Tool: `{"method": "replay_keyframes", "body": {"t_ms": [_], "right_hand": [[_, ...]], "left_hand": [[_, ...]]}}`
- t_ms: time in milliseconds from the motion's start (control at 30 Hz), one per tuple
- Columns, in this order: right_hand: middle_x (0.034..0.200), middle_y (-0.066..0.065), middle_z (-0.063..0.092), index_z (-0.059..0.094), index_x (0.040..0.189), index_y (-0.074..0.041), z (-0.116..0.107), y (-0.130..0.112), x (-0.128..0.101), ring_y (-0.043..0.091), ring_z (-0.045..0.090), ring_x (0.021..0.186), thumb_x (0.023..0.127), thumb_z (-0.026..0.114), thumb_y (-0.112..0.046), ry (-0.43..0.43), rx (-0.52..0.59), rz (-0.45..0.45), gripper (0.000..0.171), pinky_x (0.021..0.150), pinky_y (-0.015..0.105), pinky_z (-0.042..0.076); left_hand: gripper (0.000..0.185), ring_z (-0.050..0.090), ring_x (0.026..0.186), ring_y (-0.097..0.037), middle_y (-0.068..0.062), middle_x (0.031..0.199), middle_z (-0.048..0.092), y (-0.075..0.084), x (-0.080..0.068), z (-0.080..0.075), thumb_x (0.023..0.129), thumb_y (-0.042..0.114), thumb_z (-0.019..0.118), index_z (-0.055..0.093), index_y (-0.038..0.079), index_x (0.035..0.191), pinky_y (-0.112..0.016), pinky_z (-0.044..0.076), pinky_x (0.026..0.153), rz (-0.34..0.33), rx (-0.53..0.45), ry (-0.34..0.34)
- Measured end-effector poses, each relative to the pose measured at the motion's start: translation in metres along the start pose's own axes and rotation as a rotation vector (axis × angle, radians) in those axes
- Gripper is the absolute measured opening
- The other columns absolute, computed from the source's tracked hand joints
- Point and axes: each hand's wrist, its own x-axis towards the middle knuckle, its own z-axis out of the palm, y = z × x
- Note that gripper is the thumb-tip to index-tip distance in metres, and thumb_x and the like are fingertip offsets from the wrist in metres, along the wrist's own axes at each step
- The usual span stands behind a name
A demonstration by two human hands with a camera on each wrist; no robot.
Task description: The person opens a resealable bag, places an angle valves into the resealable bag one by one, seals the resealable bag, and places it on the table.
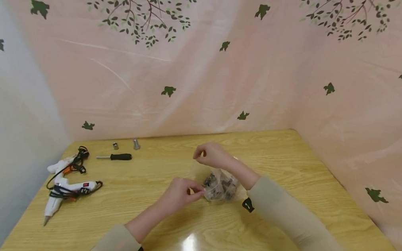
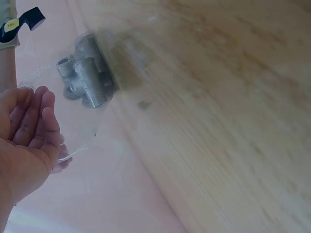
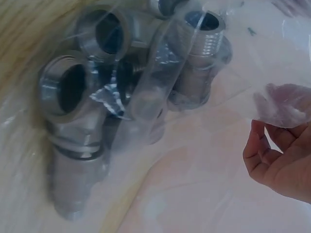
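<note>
Clear plastic bag [image 1: 220, 185] with grey metal pipe fittings [image 3: 121, 92] inside lies on the wooden bench [image 1: 297, 161], near its middle. Both hands hold its thin film: the left hand [image 1: 180, 193] pinches the bag's left edge with curled fingers [image 2: 36, 114], and the right hand [image 1: 212, 154] pinches the film above the bag. Two white glue guns [image 1: 66, 185] and a black screwdriver [image 1: 115, 157] lie well apart, far left
</note>
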Motion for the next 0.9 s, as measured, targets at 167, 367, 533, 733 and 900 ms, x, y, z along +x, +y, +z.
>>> {"method": "replay_keyframes", "body": {"t_ms": [167,367,533,733,900], "right_hand": [[0.082,0.004,0.068,0.071,0.089,-0.007,-0.01,0.011,0.002,0.011,0.053,0.065,0.088,0.063,-0.009,0.063,0.036,0.044,0.008,0.057,0.023,0.044],[0.081,0.01,0.066,0.071,0.088,-0.004,-0.047,0.018,-0.007,0.017,0.055,0.065,0.087,0.063,-0.009,0.246,0.118,0.113,0.009,0.057,0.027,0.045],[0.08,0.009,0.064,0.069,0.088,-0.007,-0.085,0.009,-0.025,0.019,0.056,0.066,0.087,0.063,-0.013,0.378,0.147,0.201,0.009,0.059,0.029,0.048],[0.072,0.008,0.062,0.066,0.087,-0.003,-0.112,-0.008,-0.046,0.021,0.058,0.057,0.086,0.062,-0.011,0.483,0.309,0.242,0.009,0.055,0.032,0.054],[0.07,0.009,0.06,0.065,0.085,-0.002,-0.109,-0.016,-0.06,0.02,0.058,0.054,0.085,0.061,-0.008,0.477,0.379,0.241,0.008,0.054,0.032,0.055]], "left_hand": [[0.008,0.057,0.06,-0.002,0.006,0.077,0.07,0.003,-0.003,-0.004,0.088,0.013,0.067,0.075,0.011,0.087,-0.018,0.046,0.053,-0.028,0.009,-0.026],[0.007,0.057,0.065,-0.001,0.008,0.076,0.067,0.015,-0.002,-0.039,0.086,0.014,0.068,0.073,0.016,0.083,-0.021,0.049,0.059,-0.008,0.132,0.034],[0.004,0.057,0.071,-0.004,0.008,0.078,0.066,0.027,0.011,-0.075,0.086,0.013,0.066,0.07,0.013,0.084,-0.026,0.051,0.066,0.029,0.248,0.106],[0.007,0.058,0.069,-0.012,-0.002,0.076,0.064,0.044,0.035,-0.112,0.084,0.002,0.062,0.063,0.008,0.081,-0.03,0.052,0.063,0.176,0.321,0.268],[0.003,0.058,0.067,-0.015,-0.006,0.077,0.063,0.049,0.043,-0.126,0.088,0.002,0.058,0.06,0.003,0.088,-0.029,0.051,0.059,0.172,0.358,0.331]]}}
